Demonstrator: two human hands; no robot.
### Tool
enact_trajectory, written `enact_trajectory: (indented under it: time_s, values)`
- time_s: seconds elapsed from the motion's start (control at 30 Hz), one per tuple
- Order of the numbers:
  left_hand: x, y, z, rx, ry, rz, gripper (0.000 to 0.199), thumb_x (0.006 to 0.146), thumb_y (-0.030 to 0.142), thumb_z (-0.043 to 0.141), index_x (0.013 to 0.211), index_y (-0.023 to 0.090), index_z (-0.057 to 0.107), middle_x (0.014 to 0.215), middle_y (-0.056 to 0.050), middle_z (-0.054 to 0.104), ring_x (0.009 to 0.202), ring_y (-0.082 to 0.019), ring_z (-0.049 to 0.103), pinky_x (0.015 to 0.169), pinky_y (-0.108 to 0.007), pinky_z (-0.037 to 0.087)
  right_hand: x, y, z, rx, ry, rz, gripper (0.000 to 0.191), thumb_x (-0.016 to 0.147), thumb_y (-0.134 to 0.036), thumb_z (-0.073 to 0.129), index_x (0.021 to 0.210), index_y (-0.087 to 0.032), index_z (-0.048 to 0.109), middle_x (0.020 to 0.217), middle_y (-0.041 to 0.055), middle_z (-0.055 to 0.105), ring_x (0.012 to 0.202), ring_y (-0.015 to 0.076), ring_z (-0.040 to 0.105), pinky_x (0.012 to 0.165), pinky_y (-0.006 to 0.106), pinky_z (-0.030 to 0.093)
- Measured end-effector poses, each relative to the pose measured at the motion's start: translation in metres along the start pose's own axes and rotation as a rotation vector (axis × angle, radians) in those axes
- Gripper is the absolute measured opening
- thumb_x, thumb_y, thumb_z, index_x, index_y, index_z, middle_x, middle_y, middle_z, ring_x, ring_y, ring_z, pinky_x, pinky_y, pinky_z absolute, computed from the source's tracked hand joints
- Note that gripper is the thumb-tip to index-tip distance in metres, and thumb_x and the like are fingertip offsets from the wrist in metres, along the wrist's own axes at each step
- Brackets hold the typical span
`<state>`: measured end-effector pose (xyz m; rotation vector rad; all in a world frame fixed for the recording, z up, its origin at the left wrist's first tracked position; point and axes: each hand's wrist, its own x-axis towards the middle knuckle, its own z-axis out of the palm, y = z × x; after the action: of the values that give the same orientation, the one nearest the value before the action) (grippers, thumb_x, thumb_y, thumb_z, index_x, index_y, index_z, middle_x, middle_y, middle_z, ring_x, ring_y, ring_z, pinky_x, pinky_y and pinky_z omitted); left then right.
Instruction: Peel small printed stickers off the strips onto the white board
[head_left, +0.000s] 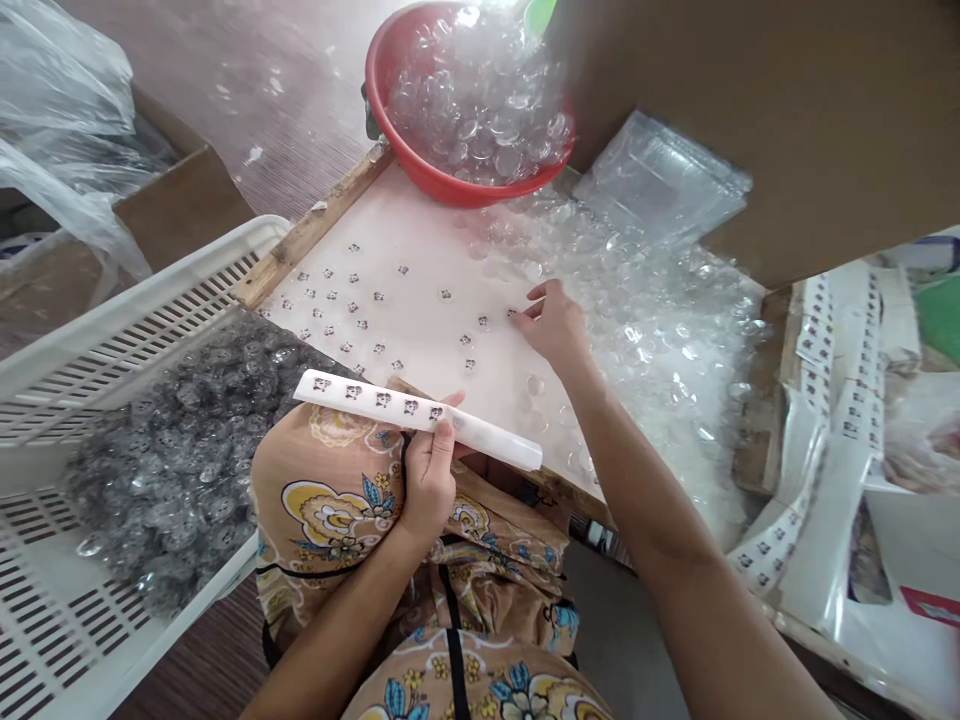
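Note:
My left hand [431, 480] is closed around a white strip of stickers [495, 440], its thumb pressed on top. A row of small dark animal-face prints runs along the strip's left part; the right part is bare. Over the white tabletop [337, 215], my right hand [556, 325] reaches out with fingers bent together. At its fingertips shows a small dark-printed sticker [513, 313]; whether a clear disc lies under it I cannot tell. Left of that hand lie several clear pieces with the same print, such as one printed piece [483, 321]. To its right spread many plain clear discs [652, 330].
A red basin [442, 190] heaped with clear discs stands at the back. Plastic bags [664, 180] lie beside it against a cardboard panel [795, 120]. At left, a white slotted basket [45, 650] holds many printed pieces. More sticker strips [855, 400] hang at right. A wooden strip [315, 225] edges the table.

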<state>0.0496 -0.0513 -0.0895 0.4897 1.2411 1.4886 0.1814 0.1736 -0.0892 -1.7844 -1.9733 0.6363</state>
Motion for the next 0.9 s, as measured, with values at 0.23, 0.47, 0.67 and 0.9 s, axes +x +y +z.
enact_trajectory:
  time_s: [0.23, 0.47, 0.67, 0.9]
  values:
    - [0.002, -0.004, 0.0, 0.06, -0.051, 0.049, 0.049, 0.095, 0.055, 0.05, 0.114, 0.014, 0.07, 0.11, -0.014, 0.071, 0.096, -0.024, 0.068, 0.08, -0.034, 0.057, -0.063, -0.049, -0.017, 0.309, -0.297, -0.283, 0.016, 0.086, -0.033, 0.06, 0.096, -0.021, 0.063, 0.083, 0.0038, 0.068, 0.071, 0.0159, 0.06, 0.066, 0.031, 0.047]
    - [0.005, -0.007, -0.001, 0.289, -0.059, 0.185, 0.041, 0.093, 0.053, 0.055, 0.095, 0.015, 0.073, 0.089, -0.009, 0.073, 0.087, -0.025, 0.067, 0.08, -0.035, 0.053, -0.102, -0.074, -0.022, 0.34, -0.616, -0.338, 0.011, 0.087, -0.022, 0.059, 0.081, -0.021, 0.068, 0.073, -0.0011, 0.07, 0.066, 0.0124, 0.06, 0.064, 0.027, 0.048]
    - [0.008, -0.001, 0.003, 0.27, -0.111, 0.167, 0.043, 0.093, 0.054, 0.053, 0.091, 0.015, 0.071, 0.083, -0.008, 0.073, 0.077, -0.022, 0.068, 0.068, -0.031, 0.054, -0.114, -0.071, -0.027, 0.288, -0.481, -0.441, 0.007, 0.086, -0.018, 0.063, 0.084, -0.022, 0.068, 0.078, -0.0005, 0.071, 0.07, 0.0128, 0.063, 0.065, 0.026, 0.049]
    - [0.008, -0.006, 0.003, 0.245, -0.142, 0.139, 0.04, 0.09, 0.052, 0.059, 0.09, 0.013, 0.07, 0.088, -0.009, 0.074, 0.079, -0.022, 0.069, 0.07, -0.032, 0.058, -0.14, -0.065, -0.02, 0.33, -0.204, -0.47, 0.014, 0.089, -0.014, 0.058, 0.081, -0.022, 0.067, 0.1, 0.0052, 0.07, 0.088, 0.0171, 0.067, 0.074, 0.031, 0.054]
